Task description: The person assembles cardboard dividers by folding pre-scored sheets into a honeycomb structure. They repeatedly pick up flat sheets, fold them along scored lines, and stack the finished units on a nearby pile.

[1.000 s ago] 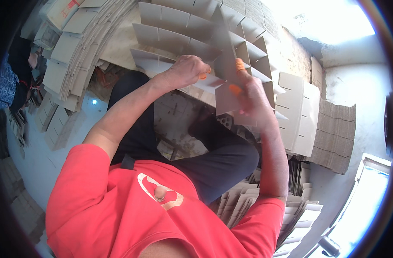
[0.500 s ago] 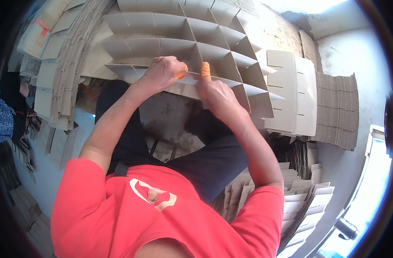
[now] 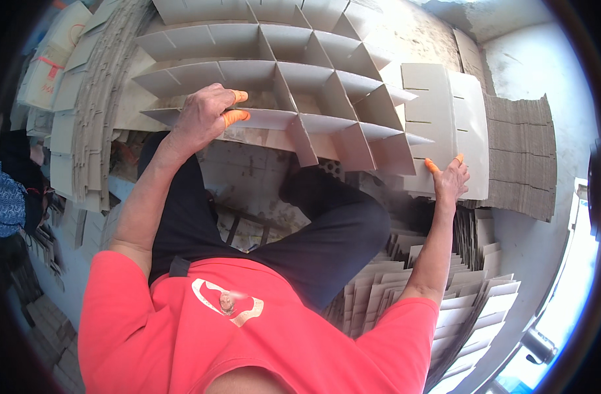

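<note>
Cardboard is under both my hands. Seen from my head, my left hand [image 3: 205, 118] reaches forward with the arm nearly straight, palm down, its fingers curled narrow over the near edge strip of the cardboard divider grid [image 3: 280, 85]; two orange rubber finger cots [image 3: 236, 117] show on that hand, pressed against the strip. The grid lies in front of my knees, its near edge over my lap and its far rows running up to the top of the picture, the cells open and tilted.

My right hand [image 3: 450, 180] is stretched out to the right, well apart from the left, fingers spread fairly wide and lying flat on the lower edge of a stack of slotted cardboard sheets [image 3: 445, 125]; it holds nothing that I can see, only touches. That stack sits just beside the right corner of the grid.

Open floor shows only between my legs and the grid's near edge. More flat cardboard piles [image 3: 471, 308] crowd under my right arm, ribbed stacks [image 3: 90, 131] close off the left side, and a corrugated pile [image 3: 520, 157] stands beyond the sheets
</note>
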Motion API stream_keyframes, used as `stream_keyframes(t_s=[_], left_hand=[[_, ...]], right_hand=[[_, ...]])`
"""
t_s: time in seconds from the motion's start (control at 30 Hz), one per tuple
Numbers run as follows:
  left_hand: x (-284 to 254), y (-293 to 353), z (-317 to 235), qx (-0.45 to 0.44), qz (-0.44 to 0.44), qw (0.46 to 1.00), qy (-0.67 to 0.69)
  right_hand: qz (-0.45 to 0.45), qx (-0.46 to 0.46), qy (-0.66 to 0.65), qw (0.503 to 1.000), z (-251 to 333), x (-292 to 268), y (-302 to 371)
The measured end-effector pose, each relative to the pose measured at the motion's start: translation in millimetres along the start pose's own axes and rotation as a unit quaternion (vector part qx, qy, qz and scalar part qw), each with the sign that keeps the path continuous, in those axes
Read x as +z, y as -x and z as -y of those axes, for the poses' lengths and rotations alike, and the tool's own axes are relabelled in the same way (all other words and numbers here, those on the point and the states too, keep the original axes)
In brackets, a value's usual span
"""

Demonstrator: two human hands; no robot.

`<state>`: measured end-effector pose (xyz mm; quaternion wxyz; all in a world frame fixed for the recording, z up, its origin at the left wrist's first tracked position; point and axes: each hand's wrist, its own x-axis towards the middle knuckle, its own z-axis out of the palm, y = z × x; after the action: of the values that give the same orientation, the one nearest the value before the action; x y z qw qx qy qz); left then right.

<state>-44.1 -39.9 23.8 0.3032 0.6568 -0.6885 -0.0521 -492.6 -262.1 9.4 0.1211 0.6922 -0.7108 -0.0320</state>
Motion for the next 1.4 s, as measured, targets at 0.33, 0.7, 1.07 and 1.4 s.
stream_keyframes(t_s=[0.33,0.7,1.07,1.4], left_hand=[[2,1,5,0.001,0.002,1.0,0.01],[-24,14,13,-0.021,-0.026,0.999,-0.012],[-32,38,35,-0.013,-0.061,0.998,-0.025],[-18,43,47,-0.067,-0.043,0.996,-0.035]], right_hand=[[-0.054,0.044,-0.211,0.975,-45,28,-39],[-0.13,0.105,-0.4,0.901,-54,13,-50],[-0.215,-0.165,-0.581,0.767,95,-171,26],[0.01,-0.368,-0.513,0.775,224,-186,112]])
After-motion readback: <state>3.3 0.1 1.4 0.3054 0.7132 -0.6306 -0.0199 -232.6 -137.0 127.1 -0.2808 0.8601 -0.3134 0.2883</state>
